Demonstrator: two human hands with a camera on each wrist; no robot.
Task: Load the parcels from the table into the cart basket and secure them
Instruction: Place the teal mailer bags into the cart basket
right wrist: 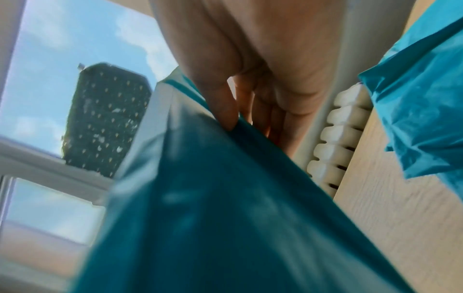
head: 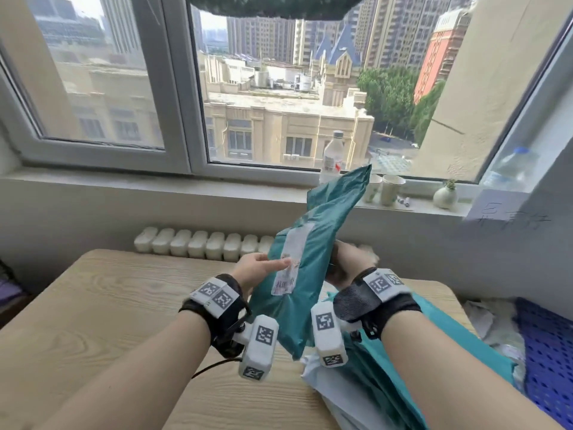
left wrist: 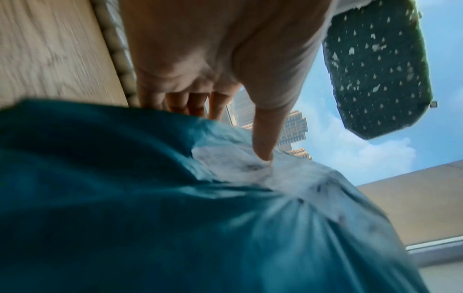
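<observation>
You are holding a teal parcel (head: 313, 243) up off the bench (head: 108, 305), tilted so its top end leans toward the window sill (head: 186, 181) and its lower end hangs just above the bench's right half. A white shipping label (head: 290, 259) runs down the face turned toward you. Your left hand (head: 254, 268) grips the parcel's left edge, thumb pressed on the label and the other fingers (left wrist: 195, 105) going behind the plastic. Your right hand (head: 347, 262) grasps the opposite edge, thumb on the near face and fingers wrapped behind; in the head view most of it is hidden by the parcel. So the parcel sits between your two hands, held by both.

Below your right forearm, more teal parcels (head: 434, 352) and a white parcel (head: 335, 395) lie in a pile at the bench's right edge and near right corner. Past that edge a blue perforated basket (head: 545, 352) is cut off by the frame; pale crumpled wrapping (head: 490, 324) lies in it, though what it belongs to is hard to make out.

On the window sill stand a clear plastic bottle (head: 333, 159), two paper cups (head: 384, 189) and a small white vase (head: 445, 197). A white radiator (head: 198, 243) runs along the wall behind the bench's far edge. Both wrist views are blurred, so the label's print cannot be read.
</observation>
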